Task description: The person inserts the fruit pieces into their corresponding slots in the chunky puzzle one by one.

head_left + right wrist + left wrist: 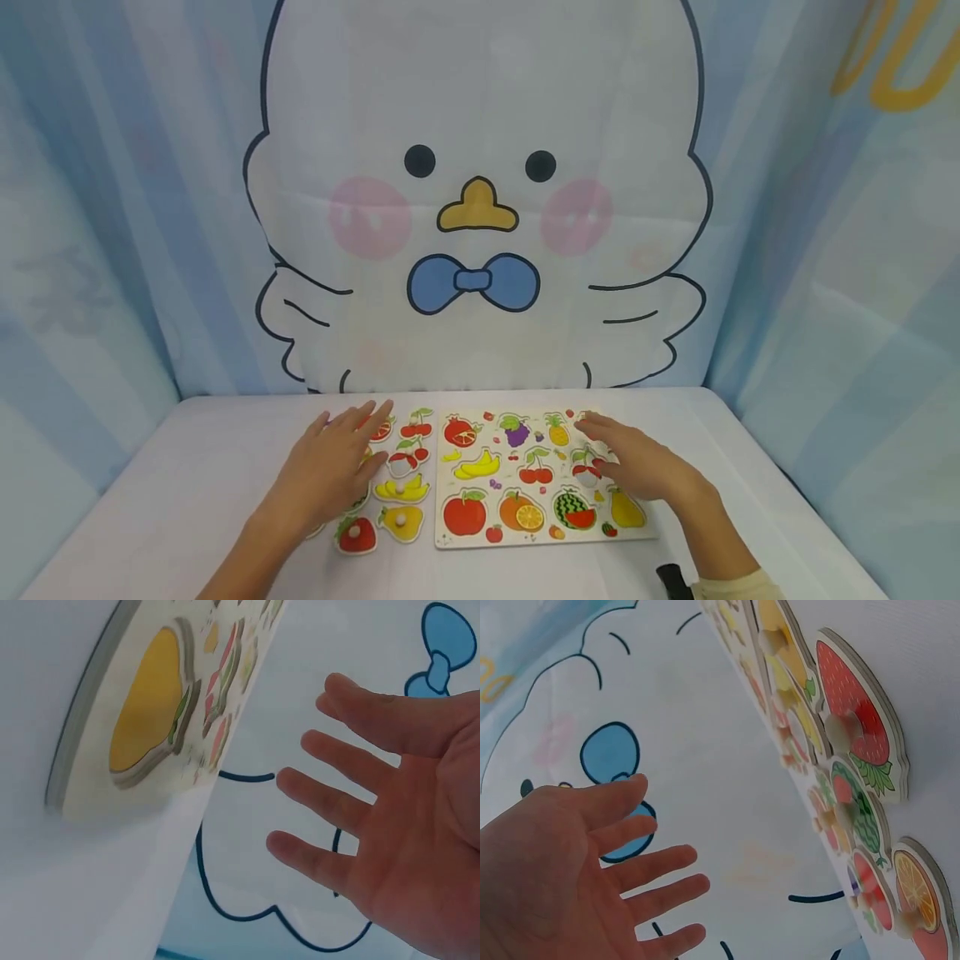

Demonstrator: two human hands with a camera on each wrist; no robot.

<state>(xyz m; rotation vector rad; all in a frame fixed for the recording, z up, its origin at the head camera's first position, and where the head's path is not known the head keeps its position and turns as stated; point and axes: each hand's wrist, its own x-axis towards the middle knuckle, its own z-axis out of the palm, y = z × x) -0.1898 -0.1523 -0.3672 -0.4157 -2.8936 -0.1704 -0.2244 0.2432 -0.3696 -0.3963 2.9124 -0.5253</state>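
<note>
Two bare hands work over a smooth white tabletop [225, 450]; clock directions take 12 as pointing away from the person. A hanging light-blue striped cloth [217, 208], printed with a large white chick [480, 92] in a blue bow tie [473, 282], rises behind at 12 o'clock. A cream sleeve [738, 587] and a small black object [675, 581] sit toward 5 o'clock.

The left hand [333, 462], fingers outstretched and released, is above the 10 o'clock side of a group of flat fruit-shaped pieces and hides some of them in the head view. The right hand [637, 458] is likewise released, its fingers extended, covering the 2 o'clock part of a rectangular off-white fruit board [510, 493].

Thick, layered and knobbed, the pieces lie at the board's 9 o'clock. In their group, red cherries [416, 428] are at 1 o'clock, a yellow banana piece [402, 489] at 3, a yellow pear piece [402, 522] at 5 and a red strawberry piece [357, 536] at 7. Bright fruit pictures cover the board.

Between the pear piece and the board's straight 9 o'clock edge runs a narrow white gap. Broader tabletop extends from the pieces toward 9 o'clock and from the board toward 3.
</note>
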